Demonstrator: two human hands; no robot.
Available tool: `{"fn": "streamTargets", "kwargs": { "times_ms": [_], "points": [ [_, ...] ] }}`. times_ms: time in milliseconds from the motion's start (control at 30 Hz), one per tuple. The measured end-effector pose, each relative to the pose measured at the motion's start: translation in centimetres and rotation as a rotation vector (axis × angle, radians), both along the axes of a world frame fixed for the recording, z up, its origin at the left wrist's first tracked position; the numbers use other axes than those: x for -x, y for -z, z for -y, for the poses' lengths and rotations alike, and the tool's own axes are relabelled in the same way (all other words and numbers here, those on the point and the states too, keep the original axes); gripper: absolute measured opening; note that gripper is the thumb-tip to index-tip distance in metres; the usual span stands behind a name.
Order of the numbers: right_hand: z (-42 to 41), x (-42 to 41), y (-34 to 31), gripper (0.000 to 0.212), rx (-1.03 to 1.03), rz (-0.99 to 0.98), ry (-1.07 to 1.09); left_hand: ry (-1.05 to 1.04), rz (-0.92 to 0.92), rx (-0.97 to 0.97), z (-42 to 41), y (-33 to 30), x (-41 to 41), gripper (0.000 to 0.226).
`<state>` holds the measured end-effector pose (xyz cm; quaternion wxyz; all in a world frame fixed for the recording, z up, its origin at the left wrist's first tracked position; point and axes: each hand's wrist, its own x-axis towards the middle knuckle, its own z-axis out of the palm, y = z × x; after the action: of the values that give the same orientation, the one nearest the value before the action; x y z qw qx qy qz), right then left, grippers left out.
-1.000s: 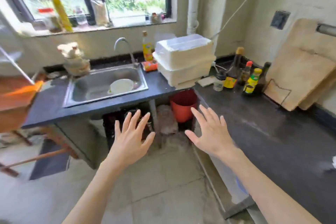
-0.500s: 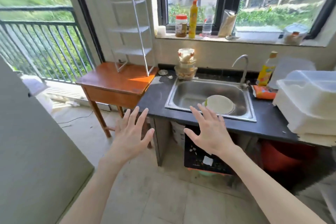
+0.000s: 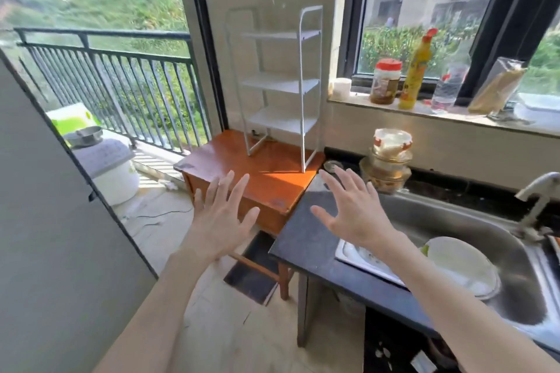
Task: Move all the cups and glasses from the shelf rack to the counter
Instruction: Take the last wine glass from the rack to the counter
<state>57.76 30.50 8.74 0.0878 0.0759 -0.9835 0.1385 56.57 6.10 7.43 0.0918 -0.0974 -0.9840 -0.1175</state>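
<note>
Shelf rack [image 3: 280,85], seemingly bare, on wooden table [image 3: 257,179] beside dark counter [image 3: 306,239]; both hands spread, empty.

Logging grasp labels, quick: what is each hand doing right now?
Left hand: open, fingers spread, holding nothing.
Right hand: open, fingers spread, holding nothing.

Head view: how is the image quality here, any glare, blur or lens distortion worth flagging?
Head view: strong wide-angle bending at the edges, with the balcony railing curved; a hard patch of sunlight across the wooden table; the rack looks pale and soft against the bright wall; both open hands, left hand and right hand, are fairly sharp.
</note>
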Motion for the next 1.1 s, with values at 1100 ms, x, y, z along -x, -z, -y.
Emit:
{"fn": "streamTargets", "kwargs": {
  "times_ms": [1100],
  "points": [
    [10.2,50.3,-17.7,0.062,0.041,-0.302,0.191,0.483,-0.275,-0.361,3.2,-15.1,55.6,0.059]
  ]
}}
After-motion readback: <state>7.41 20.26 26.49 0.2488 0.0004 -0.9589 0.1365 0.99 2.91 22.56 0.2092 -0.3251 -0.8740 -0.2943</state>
